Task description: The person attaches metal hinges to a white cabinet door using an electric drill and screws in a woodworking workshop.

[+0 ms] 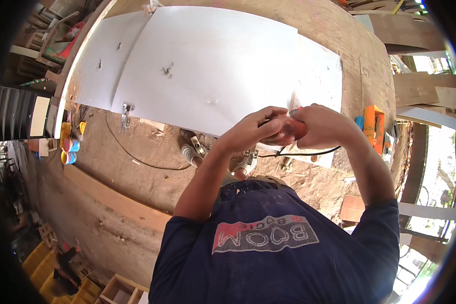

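Both hands are on a red power tool (294,130) with a black cord (314,152), held over the near edge of a large white sheet (197,66) at its right part. My left hand (251,129) curls round the tool’s left side. My right hand (327,126) grips its right side, covering much of it. The tool’s working end is hidden by the hands. The sheet lies on a brown board, with a narrower white panel (101,66) at its left and dark marks on its surface.
Orange box (374,126) and blue object are at right; cans (70,151), black stacked items (17,112) at left. A cord crosses the dirty floor (131,182) near my feet (190,154). A long board (116,192) lies lower left, where another person (63,271) is among wooden pieces.
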A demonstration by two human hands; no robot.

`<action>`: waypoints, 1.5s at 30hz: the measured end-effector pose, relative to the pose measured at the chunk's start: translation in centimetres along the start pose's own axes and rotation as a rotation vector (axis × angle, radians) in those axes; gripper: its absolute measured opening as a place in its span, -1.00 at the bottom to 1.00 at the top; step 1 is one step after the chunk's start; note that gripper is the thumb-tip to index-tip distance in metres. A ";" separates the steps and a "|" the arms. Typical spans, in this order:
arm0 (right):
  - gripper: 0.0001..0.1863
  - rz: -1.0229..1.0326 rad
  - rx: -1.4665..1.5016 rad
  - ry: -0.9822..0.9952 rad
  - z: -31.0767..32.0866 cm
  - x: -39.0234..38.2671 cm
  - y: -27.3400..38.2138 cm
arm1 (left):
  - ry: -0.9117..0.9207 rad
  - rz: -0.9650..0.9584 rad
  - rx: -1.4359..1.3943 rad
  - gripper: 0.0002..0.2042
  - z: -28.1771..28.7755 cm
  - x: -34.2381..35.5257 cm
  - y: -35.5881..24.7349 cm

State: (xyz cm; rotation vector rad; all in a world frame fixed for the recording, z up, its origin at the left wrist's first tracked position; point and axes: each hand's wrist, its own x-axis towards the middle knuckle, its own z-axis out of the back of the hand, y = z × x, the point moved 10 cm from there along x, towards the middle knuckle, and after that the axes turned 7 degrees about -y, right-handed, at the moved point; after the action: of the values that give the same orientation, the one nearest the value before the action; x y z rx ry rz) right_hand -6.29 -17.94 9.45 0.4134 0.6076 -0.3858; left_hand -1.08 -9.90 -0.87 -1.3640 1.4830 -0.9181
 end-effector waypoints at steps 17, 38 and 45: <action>-0.26 -0.648 0.410 -1.254 -13.7 -13.2 -23.6 | -1.290 -0.205 1.243 -0.41 10.5 -16.8 5.6; 0.09 -0.759 0.497 -1.301 -23.6 -10.6 -32.0 | -1.224 0.044 1.307 0.25 21.3 -9.5 6.5; 0.19 -0.765 0.451 -1.313 -24.1 -9.7 -32.4 | -1.261 0.070 1.398 0.23 24.5 -4.5 4.6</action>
State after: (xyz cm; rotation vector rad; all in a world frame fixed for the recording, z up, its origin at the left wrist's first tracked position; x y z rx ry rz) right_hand -39.77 -31.75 -10.86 0.2539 -0.6690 -1.3848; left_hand 20.55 -3.76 -12.56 -0.4881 -0.1964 -0.5447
